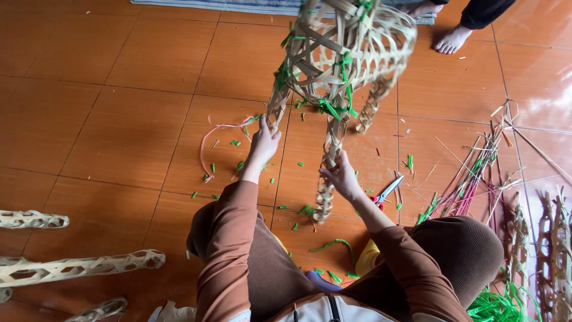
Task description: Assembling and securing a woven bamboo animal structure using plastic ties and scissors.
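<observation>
A woven bamboo animal frame point(342, 50) with green ties stands on the orange tiled floor point(119, 119). My left hand point(263, 143) grips the lower end of one woven leg point(275, 110). My right hand point(341, 174) is closed around another leg point(329, 161), which reaches down to the floor between my knees. Both sleeves are brown.
Red-handled scissors point(384, 194) lie right of my right hand. Loose bamboo strips and coloured strands point(476, 173) pile at the right, with green ribbon point(494, 307) below. Separate woven legs point(71, 268) lie at the lower left. Another person's bare feet point(451, 39) are at the top.
</observation>
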